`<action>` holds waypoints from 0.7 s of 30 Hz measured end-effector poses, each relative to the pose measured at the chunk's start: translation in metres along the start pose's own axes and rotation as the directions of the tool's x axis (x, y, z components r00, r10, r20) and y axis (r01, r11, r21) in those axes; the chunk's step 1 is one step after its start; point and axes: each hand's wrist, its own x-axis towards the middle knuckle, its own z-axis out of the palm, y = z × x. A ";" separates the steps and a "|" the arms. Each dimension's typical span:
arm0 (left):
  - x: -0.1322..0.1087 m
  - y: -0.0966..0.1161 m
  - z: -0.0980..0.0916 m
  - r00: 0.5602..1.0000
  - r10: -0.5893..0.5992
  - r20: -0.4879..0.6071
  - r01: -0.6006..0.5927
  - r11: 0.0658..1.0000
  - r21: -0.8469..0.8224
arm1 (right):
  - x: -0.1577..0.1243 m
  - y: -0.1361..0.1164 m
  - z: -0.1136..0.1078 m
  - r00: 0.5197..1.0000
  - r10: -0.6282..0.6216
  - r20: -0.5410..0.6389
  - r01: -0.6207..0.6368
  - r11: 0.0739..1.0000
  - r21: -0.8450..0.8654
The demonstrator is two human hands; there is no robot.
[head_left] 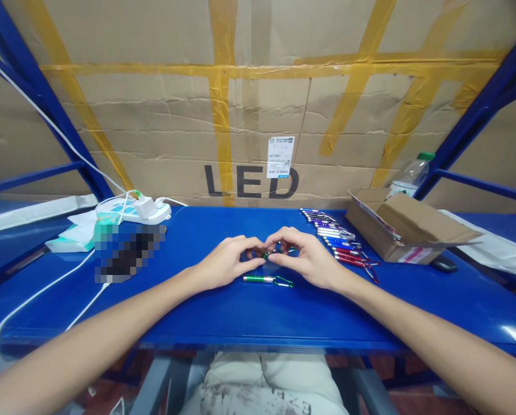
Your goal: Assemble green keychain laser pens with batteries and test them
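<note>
While the left hand (227, 264) and right hand (308, 257) meet, thumbs and fingertips pinch a small green-and-silver metal piece (266, 254) at mid-table, its detail hidden. Risk: an uneven pinch could drop it; the smooth surface might let it roll. A slim green metal tube with carabiner clip (258, 279), at 6 o'clock, could be nudged.

Surface: glossy blue tabletop (189, 227). From the hands, multicoloured clip-ended metal tubes (336, 233) lie at 3 o'clock, open brown cardboard box (426, 222) beyond; white power strip (156, 215), 10 o'clock; taped brown "LED" cardboard (154, 132), 12 o'clock.

Taped cardboard backdrop (163, 132), blue metal frame (469, 124), glossy blue table (197, 314), reddish floor (422, 399)
</note>
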 end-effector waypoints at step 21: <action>0.001 -0.001 0.000 0.999 -0.043 -0.015 0.043 0.999 -0.013 | 0.001 0.009 -0.001 0.971 0.044 -0.234 -0.040 0.999 0.022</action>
